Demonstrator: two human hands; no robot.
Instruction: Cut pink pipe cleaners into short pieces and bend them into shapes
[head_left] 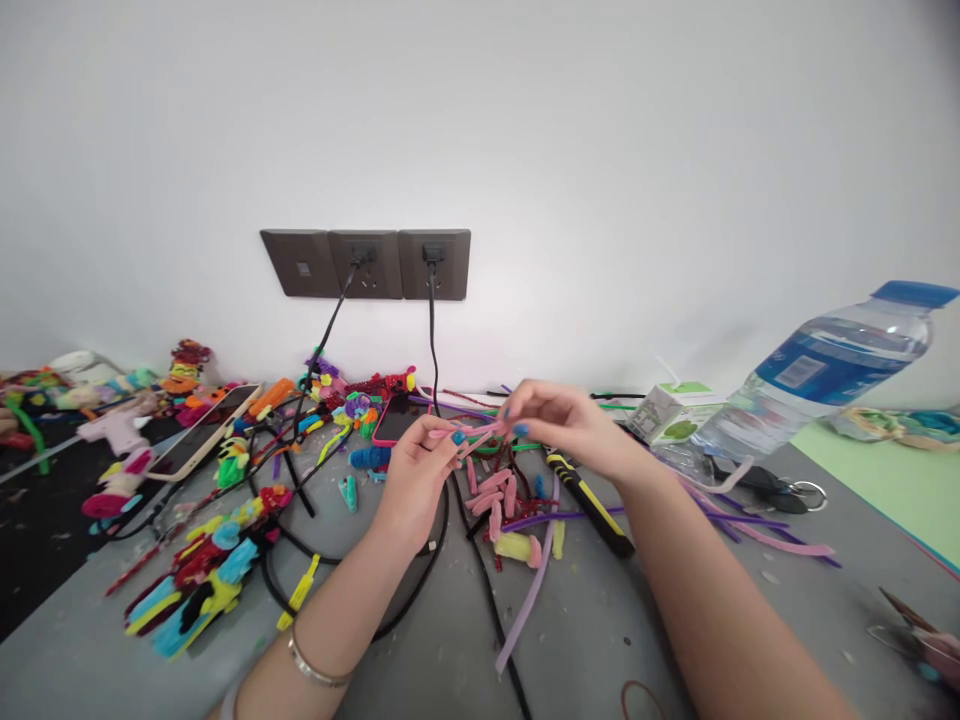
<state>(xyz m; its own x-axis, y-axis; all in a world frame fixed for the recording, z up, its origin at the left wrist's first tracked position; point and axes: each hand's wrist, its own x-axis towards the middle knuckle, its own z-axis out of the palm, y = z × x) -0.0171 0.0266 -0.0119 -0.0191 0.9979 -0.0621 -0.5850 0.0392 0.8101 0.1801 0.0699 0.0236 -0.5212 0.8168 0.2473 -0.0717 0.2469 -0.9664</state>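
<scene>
A thin pink pipe cleaner (482, 434) stretches between my two hands above the table. My left hand (421, 470) pinches its left part between thumb and index finger. My right hand (559, 420) holds the other part with its fingertips pressed together. Below the hands lie several short, curled pink pieces (491, 495) and a pale yellow roll with a pink end (517, 547). A black and yellow tool handle (592, 505) rests under my right wrist. A lilac strip (534, 595) lies nearer to me.
Colourful pipe cleaner figures (202, 570) and black cables (480, 580) cover the left side. A phone (397, 418) lies behind my left hand. To the right are a water bottle (832, 365), a small carton (675, 410), keys (806, 496) and scissors (919, 630). Wall sockets (367, 265) are ahead.
</scene>
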